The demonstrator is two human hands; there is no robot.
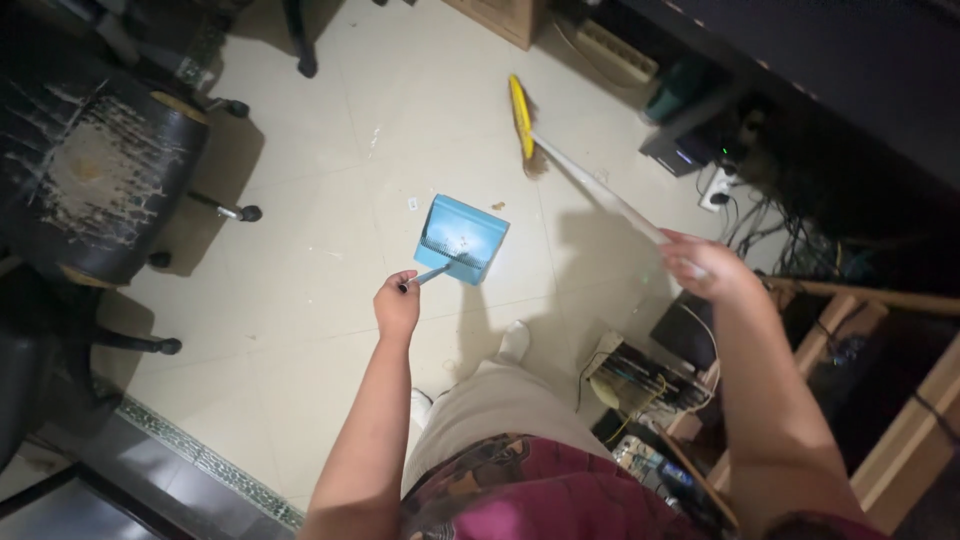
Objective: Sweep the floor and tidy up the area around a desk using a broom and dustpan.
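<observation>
Dustpan, blue, sits on the tile floor, left hand clenched round its handle. Right hand grips the broom stick, bristles down near the dustpan. Worn office chair stands off left.

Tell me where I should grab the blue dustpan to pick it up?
Grab the dustpan by its thin handle, where the left hand holds it now. The handle sticks out toward the person, so come from that near side. The wide blue scoop faces the broom.
</observation>
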